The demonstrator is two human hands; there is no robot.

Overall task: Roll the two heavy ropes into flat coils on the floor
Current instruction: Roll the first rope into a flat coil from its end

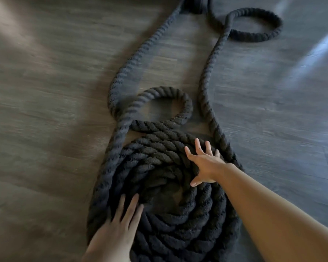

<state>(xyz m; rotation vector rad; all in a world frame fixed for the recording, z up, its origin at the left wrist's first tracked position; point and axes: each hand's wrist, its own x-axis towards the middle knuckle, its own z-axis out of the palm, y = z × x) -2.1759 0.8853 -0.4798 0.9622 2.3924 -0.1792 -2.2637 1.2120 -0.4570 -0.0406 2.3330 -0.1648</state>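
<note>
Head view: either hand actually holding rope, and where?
Nothing held. Left hand lies flat, fingers spread, on the thick black twisted rope coil's left edge; right hand rests open on its upper right turns.

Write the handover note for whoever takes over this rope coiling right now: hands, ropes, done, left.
Left hand: open, flat on the near-left edge of the coil, gripping nothing.
Right hand: open, fingers spread, pressing on the coil's far-right turns.
Ropes: one thick black flat coil of several turns lies on the wood floor right in front. Its loose tail makes a small loop just beyond the coil, then runs away to the top of the view. A second strand runs along the right, ending in a far loop.
Done: most of one coil.
Left: wind in the looped tail, then coil the remaining rope.
</note>
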